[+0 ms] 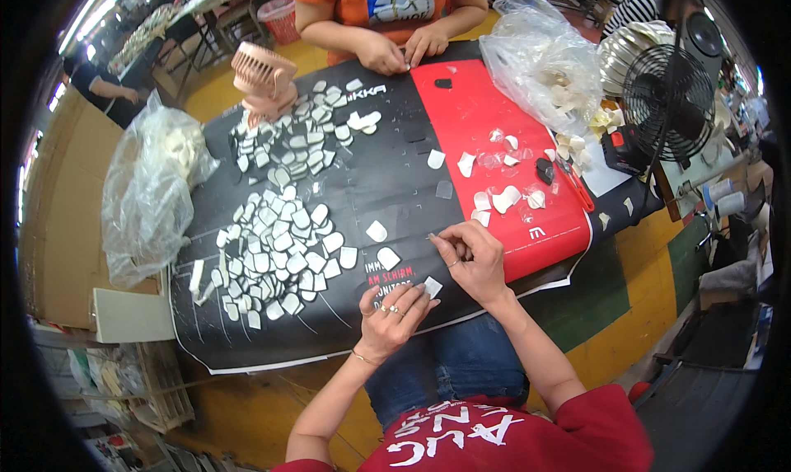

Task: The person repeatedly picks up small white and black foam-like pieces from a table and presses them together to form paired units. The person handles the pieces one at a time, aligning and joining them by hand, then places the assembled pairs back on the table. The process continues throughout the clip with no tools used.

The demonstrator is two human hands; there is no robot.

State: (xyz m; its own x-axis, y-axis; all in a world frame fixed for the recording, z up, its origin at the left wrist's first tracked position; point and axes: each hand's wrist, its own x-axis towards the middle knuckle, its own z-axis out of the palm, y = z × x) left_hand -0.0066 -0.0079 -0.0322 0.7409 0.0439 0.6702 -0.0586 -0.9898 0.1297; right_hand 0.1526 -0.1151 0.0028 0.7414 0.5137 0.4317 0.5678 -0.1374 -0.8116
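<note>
My left hand (391,315), with rings and a bracelet, is closed near the table's front edge. A small white rounded piece (432,288) sits at its fingertips. To its right and slightly farther off, my right hand (476,262) is closed in a pinch; whatever lies between thumb and forefinger is too small to make out. Two loose white pieces, one (376,231) beyond the other (388,258), lie just past my left hand. A big heap of similar white pieces (284,241) spreads to the left on the black printed mat (371,171).
A second heap of grey-white pieces (309,138) lies by a pink fan (264,80). Plastic bags (156,192) stand left and far right. White scraps and red-handled scissors (577,183) rest right, near a black fan (669,101). Opposite, a co-worker's hands (404,50) work.
</note>
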